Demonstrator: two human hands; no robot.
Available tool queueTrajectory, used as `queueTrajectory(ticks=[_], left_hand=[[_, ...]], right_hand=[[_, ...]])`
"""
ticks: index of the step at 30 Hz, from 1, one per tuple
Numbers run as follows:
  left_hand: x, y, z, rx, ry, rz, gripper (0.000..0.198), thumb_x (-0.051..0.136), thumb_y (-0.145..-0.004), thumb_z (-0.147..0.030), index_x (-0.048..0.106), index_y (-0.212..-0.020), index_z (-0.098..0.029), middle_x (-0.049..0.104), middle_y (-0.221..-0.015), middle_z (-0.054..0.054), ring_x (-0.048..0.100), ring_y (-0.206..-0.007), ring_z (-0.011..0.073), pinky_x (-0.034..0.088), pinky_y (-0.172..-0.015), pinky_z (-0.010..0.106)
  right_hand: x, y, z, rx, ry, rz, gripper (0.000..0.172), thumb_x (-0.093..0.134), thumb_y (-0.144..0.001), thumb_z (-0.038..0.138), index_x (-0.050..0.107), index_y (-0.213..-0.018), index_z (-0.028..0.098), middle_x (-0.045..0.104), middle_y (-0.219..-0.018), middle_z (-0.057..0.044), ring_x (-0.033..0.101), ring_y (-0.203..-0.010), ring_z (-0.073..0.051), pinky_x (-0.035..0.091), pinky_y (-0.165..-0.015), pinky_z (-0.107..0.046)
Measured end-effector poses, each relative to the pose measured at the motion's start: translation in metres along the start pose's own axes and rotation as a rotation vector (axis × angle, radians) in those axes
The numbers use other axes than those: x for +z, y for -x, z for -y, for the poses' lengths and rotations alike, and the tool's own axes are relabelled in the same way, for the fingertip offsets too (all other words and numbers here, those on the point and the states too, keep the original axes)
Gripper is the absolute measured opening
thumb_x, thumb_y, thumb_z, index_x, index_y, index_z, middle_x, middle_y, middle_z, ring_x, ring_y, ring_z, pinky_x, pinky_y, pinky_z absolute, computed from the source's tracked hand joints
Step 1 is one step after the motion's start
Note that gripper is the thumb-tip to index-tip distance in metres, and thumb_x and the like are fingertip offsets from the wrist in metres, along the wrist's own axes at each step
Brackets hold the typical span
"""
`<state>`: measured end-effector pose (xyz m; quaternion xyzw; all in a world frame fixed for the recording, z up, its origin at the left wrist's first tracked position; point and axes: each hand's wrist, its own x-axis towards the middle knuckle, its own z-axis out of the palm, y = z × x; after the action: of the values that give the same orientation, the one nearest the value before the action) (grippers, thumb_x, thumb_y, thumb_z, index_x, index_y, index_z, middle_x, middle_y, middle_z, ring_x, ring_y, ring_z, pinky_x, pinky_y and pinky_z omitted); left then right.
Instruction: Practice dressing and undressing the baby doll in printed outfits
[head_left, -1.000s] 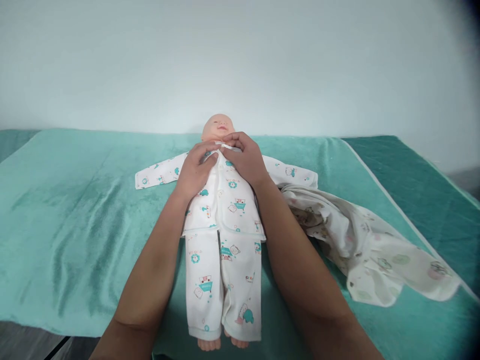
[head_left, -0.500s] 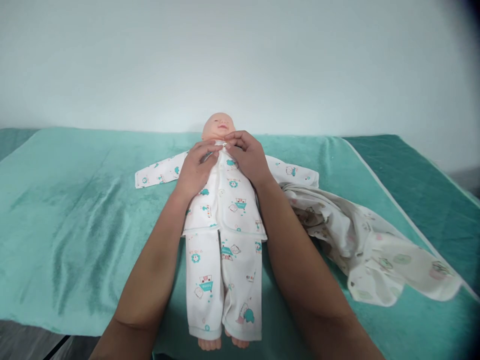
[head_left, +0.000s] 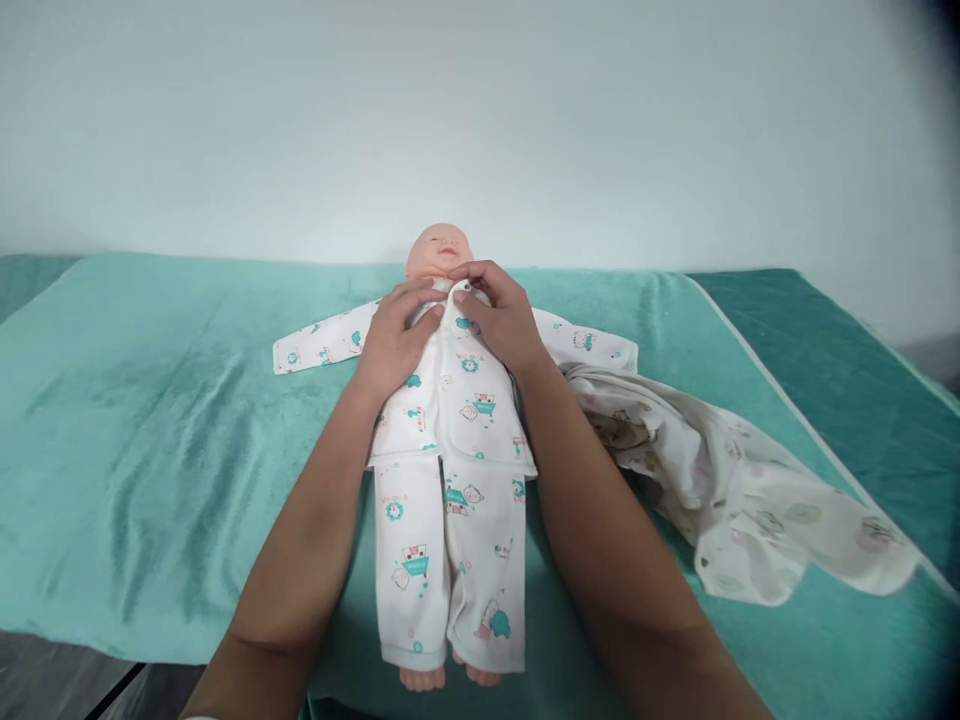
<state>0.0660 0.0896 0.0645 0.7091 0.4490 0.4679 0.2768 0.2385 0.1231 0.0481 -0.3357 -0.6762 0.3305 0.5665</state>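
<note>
A baby doll [head_left: 441, 250] lies on its back, head at the far side and bare feet towards me. It wears a white printed shirt [head_left: 480, 430] and matching trousers [head_left: 412, 570]. My right hand [head_left: 499, 310] pinches the front edge of the shirt near the collar and holds that corner slightly raised, with a small dark snap showing. My left hand [head_left: 405, 330] rests on the other side of the chest, its thumb and fingers closed on the cloth beside the front opening; its exact hold is partly hidden.
A crumpled white printed baby garment [head_left: 720, 480] lies at the right, close to my right forearm. Under everything spreads a light green cloth [head_left: 165, 420], with a darker green one [head_left: 817, 350] to the right. A pale wall [head_left: 480, 120] stands behind.
My right hand has lifted the collar corner of the shirt a little and moved it right, opening the front at the neck. The left hand stays at the chest.
</note>
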Motion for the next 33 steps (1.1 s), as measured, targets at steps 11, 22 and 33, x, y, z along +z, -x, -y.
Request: queueTrajectory(ticks=[11,22,33], left_hand=[[-0.013,0.030,-0.006,0.058,-0.049,0.080,0.018,0.059,-0.097,-0.032,0.073,-0.107,-0.028,0.060,-0.148,0.004,0.048,-0.144,0.0219,0.033,-0.125,0.046],[-0.014,0.028,-0.002,0.084,-0.064,0.087,0.014,0.063,-0.095,-0.034,0.073,-0.101,-0.027,0.062,-0.146,0.006,0.048,-0.143,0.0227,0.033,-0.124,0.046],[-0.014,0.024,-0.002,0.061,-0.009,0.097,0.009,0.067,-0.092,-0.034,0.071,-0.095,-0.027,0.062,-0.145,0.005,0.047,-0.144,0.0244,0.034,-0.124,0.048]], right_hand=[[0.002,0.031,0.019,-0.073,0.165,-0.002,0.029,0.057,-0.097,0.054,0.055,-0.086,0.026,0.066,-0.113,-0.006,0.059,-0.115,-0.024,0.040,-0.109,-0.047],[0.011,0.043,0.034,0.036,0.323,-0.155,0.025,0.055,-0.099,0.049,0.050,-0.088,0.026,0.058,-0.077,0.002,0.052,-0.073,-0.018,0.041,-0.070,-0.034],[0.008,0.038,0.029,0.105,0.144,-0.073,0.027,0.059,-0.097,0.050,0.052,-0.086,0.026,0.055,-0.075,0.003,0.050,-0.070,-0.016,0.041,-0.069,-0.034]])
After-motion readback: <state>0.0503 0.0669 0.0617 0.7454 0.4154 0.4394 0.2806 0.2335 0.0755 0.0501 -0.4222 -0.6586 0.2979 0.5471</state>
